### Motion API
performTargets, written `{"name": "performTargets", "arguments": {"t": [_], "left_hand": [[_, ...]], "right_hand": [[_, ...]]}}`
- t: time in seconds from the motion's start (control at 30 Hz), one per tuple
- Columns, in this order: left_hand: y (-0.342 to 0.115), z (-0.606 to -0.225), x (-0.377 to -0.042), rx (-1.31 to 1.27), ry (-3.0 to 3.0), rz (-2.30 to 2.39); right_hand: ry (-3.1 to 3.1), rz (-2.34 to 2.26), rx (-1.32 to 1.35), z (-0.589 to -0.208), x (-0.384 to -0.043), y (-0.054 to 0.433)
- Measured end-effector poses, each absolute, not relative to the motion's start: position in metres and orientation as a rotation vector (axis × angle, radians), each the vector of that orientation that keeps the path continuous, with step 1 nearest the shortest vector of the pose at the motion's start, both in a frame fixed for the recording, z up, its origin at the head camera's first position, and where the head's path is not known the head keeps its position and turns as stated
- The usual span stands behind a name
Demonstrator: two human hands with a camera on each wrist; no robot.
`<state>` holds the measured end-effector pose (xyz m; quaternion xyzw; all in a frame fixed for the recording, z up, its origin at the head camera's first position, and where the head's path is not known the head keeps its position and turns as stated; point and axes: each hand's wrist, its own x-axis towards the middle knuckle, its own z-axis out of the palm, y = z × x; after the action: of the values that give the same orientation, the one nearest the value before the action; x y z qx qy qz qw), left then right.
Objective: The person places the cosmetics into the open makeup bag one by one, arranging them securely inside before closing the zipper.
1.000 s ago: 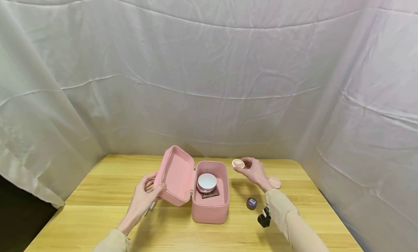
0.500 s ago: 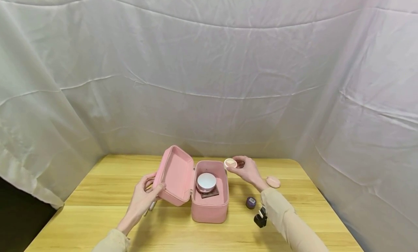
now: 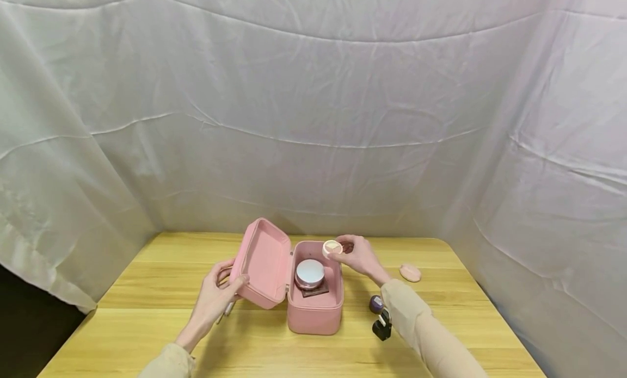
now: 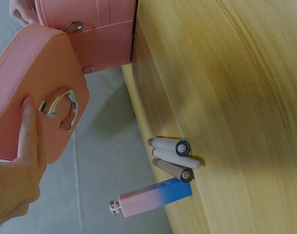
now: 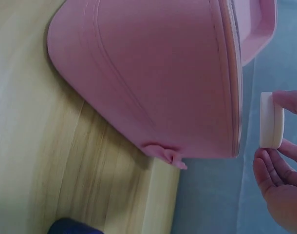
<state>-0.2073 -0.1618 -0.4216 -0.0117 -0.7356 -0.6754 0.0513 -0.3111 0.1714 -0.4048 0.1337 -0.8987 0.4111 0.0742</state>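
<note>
A pink cosmetic case (image 3: 315,319) stands on the wooden table, its lid (image 3: 266,262) swung out to the left. My left hand (image 3: 217,293) grips the lid's outer end; in the left wrist view a finger lies along its top beside the metal handle (image 4: 70,109). Between thumb and fingers, my right hand (image 3: 360,255) pinches a small round makeup palette (image 3: 332,247) with pale segments. It is held over the right rear rim of the case, and the right wrist view shows its white side (image 5: 268,122). Inside the case, a round compact with a silvery top (image 3: 310,272) rests on a dark flat square (image 3: 317,291).
Right of the case are a small purple jar (image 3: 376,303) and a pink powder puff (image 3: 410,272). Several pen-like tubes (image 4: 170,146) and a pink-to-blue tube (image 4: 148,197) lie left of it. Pale curtains (image 3: 313,122) hang behind the table.
My right hand has moved left with the round makeup palette, from beside the case to over its right rear rim. The left hand and lid have stayed still.
</note>
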Motion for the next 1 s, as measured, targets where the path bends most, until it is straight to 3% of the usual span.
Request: {"name": "performTargets", "arguments": {"t": [1.0], "left_hand": [[-0.162, -0.423, -0.207, -0.044, -2.22, -2.08]], "right_hand": [[-2.81, 1.211, 0.438, -0.412, -0.318, 0.128]]}}
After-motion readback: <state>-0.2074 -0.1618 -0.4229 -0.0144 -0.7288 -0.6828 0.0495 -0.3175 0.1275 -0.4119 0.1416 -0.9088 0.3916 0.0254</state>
